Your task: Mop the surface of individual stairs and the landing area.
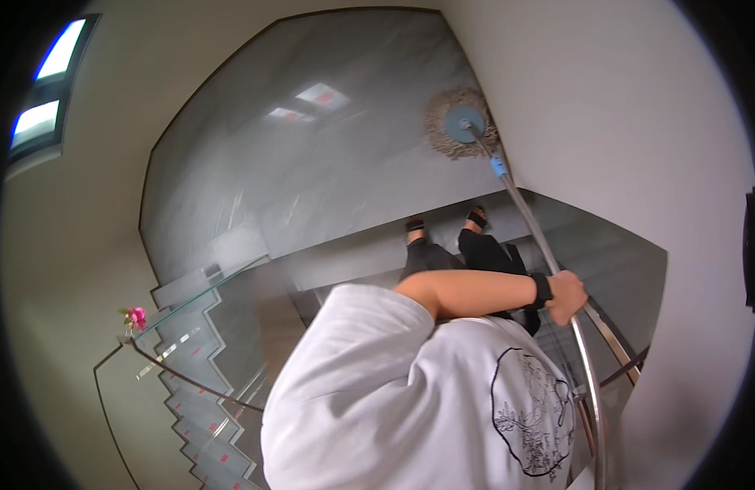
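My left hand [566,297], with a black band at the wrist, reaches across my body. Its fingers are wrapped around the metal handle [532,225] of a string mop. Below this grip the pole runs on to the bottom edge of the picture. The round mop head [441,125], beige strings around a light blue disc [464,124], is spread on the grey landing floor [328,165], close to the foot of the right wall. A blue collar [498,166] sits on the pole just above the head. My right hand is out of view.
My sandalled feet [476,218] are on a step just below the landing edge. At left, a staircase [199,392] has a glass panel and a dark handrail [190,380]. Pink flowers [136,317] stand by the railing. The pale right wall [598,122] borders the mop.
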The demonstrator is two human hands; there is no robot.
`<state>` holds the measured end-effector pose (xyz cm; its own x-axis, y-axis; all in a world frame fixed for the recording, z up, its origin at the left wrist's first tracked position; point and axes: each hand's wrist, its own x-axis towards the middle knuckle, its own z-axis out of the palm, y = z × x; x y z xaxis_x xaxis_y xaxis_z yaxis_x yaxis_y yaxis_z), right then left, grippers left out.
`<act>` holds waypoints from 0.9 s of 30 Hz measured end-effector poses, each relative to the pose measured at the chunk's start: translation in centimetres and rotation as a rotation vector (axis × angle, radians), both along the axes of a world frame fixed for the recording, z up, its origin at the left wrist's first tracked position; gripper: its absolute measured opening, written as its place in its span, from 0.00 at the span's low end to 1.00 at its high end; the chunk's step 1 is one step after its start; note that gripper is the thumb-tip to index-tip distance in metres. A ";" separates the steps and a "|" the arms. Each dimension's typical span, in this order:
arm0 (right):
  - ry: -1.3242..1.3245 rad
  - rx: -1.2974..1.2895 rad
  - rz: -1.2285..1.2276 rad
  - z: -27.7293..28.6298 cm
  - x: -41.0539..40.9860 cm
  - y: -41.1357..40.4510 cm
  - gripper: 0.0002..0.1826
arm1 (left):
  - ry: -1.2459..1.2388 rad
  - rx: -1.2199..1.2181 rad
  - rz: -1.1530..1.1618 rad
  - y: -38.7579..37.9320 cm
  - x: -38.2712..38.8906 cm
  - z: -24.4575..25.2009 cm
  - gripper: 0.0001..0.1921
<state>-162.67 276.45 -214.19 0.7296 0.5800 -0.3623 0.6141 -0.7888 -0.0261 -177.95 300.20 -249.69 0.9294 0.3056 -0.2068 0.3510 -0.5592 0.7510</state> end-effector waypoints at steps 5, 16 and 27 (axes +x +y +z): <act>0.082 0.055 0.390 1.9 4.2 1.6 0.20 | -0.043 0.001 0.125 1.7 -4.2 1.3 0.09; 0.499 -0.022 0.972 -7.9 0.2 18.7 0.32 | 0.070 0.035 0.965 -2.5 -22.5 -2.4 0.08; 0.635 0.015 1.585 -15.5 -22.6 25.8 0.25 | 0.290 0.157 1.471 -10.7 -41.8 -7.1 0.10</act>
